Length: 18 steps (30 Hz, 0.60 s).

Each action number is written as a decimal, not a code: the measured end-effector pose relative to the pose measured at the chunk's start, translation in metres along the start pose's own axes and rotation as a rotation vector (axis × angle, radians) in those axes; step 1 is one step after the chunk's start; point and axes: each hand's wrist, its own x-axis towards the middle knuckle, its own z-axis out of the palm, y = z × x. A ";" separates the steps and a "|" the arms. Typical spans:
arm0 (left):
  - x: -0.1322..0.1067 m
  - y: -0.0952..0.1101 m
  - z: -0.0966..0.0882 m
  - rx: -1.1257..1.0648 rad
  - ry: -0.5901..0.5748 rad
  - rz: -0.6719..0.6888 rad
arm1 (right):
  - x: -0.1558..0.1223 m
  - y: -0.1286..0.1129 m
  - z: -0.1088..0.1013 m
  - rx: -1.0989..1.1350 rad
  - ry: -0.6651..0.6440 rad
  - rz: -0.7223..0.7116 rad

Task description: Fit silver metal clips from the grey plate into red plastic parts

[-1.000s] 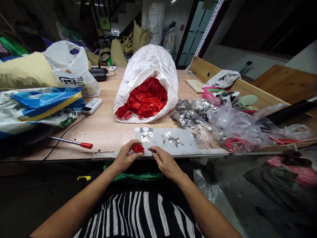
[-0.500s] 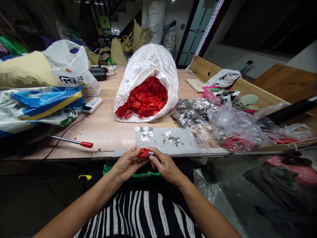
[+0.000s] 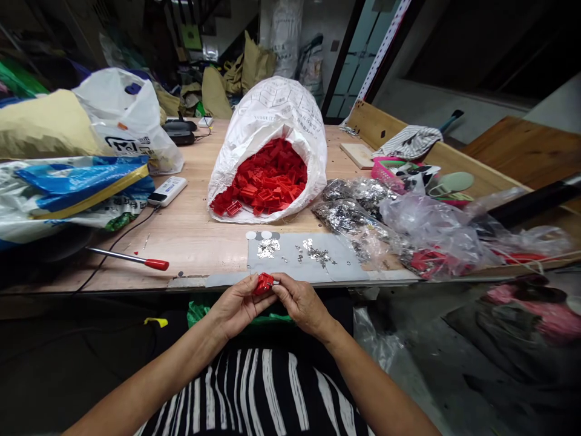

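Head view: one red plastic part (image 3: 264, 283) pinched between left hand (image 3: 236, 306) and right hand (image 3: 302, 306) fingertips, both closed on it; one white sack (image 3: 276, 115) behind.

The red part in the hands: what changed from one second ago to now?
Both hands drew a little back toward the body. The right hand, first slightly apart, closed in and now pinches the red part together with the left hand. The sack of red parts, the metal bits and the screwdriver stayed put.
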 end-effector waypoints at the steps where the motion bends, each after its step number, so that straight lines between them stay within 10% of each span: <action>1: 0.000 -0.001 0.000 0.000 -0.001 -0.015 | 0.000 0.002 0.001 0.022 0.010 0.007; 6: -0.004 0.000 -0.004 0.173 -0.021 0.010 | 0.003 0.017 0.002 0.108 0.020 0.131; 14: 0.002 -0.008 -0.039 1.456 -0.120 0.381 | 0.019 0.040 -0.010 -0.533 0.244 0.234; 18: 0.005 -0.011 -0.054 1.775 -0.048 0.331 | 0.034 0.044 -0.006 -0.688 0.238 0.230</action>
